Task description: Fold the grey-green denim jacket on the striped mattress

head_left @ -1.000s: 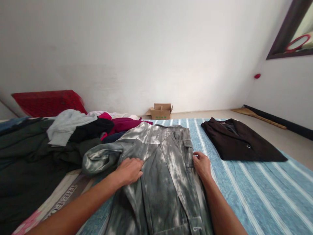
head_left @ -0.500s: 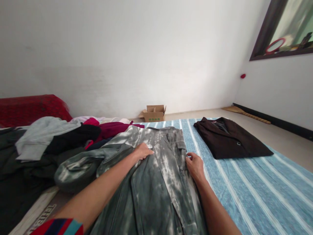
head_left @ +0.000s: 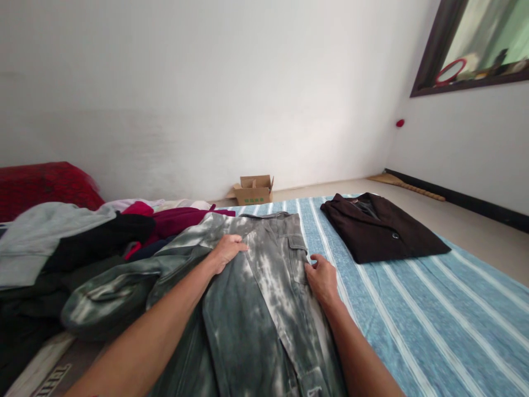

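Note:
A mottled grey denim jacket (head_left: 268,292) lies spread in front of me, with a flap pocket near its far right edge and a strip of it running down toward me. One sleeve (head_left: 111,292) is bunched out to the left. My left hand (head_left: 228,252) is closed on the fabric at the upper middle, thumb pointing right. At the right edge, beside the pocket, my right hand (head_left: 322,278) pinches the cloth between thumb and fingers. The jacket's near end runs out of the picture.
A folded dark brown coat (head_left: 384,231) lies right on the blue striped sheet (head_left: 397,309). Heaped clothes, including a light grey top (head_left: 45,231) and a maroon one (head_left: 177,223), are at left. An open cardboard box (head_left: 253,193) stands beyond, near the wall.
The view has turned slightly right, so things appear shifted left. Both hands keep their places on the jacket, with the cloth lying much as before.

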### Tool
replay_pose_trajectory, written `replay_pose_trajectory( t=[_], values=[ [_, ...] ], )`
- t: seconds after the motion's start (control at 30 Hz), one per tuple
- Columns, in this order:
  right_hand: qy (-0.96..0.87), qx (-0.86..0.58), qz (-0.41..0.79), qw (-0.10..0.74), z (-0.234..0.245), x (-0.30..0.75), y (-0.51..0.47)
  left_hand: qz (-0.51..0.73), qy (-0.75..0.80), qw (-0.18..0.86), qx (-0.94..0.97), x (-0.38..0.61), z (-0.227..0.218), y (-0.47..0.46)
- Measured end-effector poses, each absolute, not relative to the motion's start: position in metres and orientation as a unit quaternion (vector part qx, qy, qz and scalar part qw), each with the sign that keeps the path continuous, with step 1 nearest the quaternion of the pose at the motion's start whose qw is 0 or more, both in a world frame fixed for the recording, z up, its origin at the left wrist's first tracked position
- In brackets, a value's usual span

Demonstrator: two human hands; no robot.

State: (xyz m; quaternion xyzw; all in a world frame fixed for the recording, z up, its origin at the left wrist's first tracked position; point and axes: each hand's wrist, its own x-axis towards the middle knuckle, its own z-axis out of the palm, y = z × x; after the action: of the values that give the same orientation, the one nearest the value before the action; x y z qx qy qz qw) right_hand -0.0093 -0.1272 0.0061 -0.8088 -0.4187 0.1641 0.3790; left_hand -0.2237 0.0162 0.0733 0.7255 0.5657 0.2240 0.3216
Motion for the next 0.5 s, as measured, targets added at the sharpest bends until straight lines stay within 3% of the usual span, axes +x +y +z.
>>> replay_pose_trajectory(
  t=[0.5],
  values=[
    [-0.419,-0.834,0.197,0.300,0.017,-0.018,-0.129,0.120,0.591,0.135,0.786,-0.225,0.061,0.036]
  ],
)
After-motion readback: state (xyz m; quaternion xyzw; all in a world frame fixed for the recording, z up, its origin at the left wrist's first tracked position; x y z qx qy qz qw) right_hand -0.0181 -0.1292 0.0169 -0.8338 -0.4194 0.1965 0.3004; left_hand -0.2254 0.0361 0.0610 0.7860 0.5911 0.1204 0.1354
